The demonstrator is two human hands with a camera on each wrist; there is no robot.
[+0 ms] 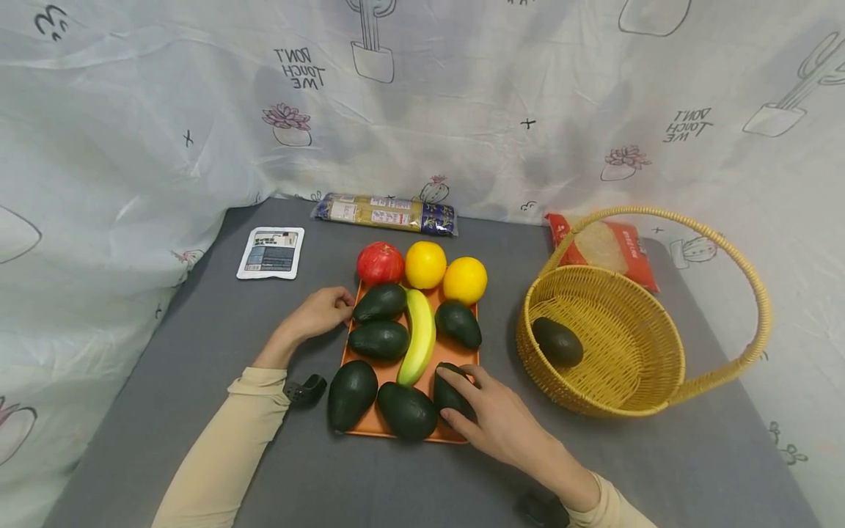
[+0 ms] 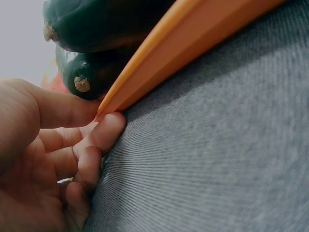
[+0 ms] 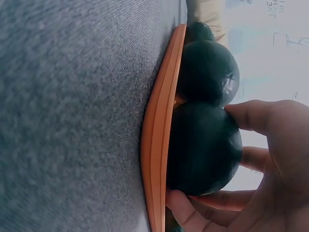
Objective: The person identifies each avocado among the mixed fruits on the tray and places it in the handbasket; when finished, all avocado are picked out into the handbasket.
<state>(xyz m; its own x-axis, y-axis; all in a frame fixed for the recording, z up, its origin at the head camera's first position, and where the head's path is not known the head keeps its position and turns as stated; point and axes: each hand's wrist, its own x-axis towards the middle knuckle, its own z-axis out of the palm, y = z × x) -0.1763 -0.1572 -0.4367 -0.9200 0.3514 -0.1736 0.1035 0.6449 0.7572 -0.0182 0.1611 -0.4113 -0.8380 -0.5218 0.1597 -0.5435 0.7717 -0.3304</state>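
Observation:
An orange tray holds several dark green avocados, a banana, a red pomegranate and two yellow round fruits along its far edge. My left hand is at the tray's far left side; in the left wrist view its thumb and index finger pinch the orange rim. At the tray's near right corner my right hand grips an avocado. In the right wrist view, fingers and thumb curve round this avocado, which sits low by the tray rim beside another avocado.
To the right stands a yellow wicker basket with a tall handle and one avocado inside. A red packet lies behind it. A pasta pack and a white packet lie towards the back, before a hanging cloth.

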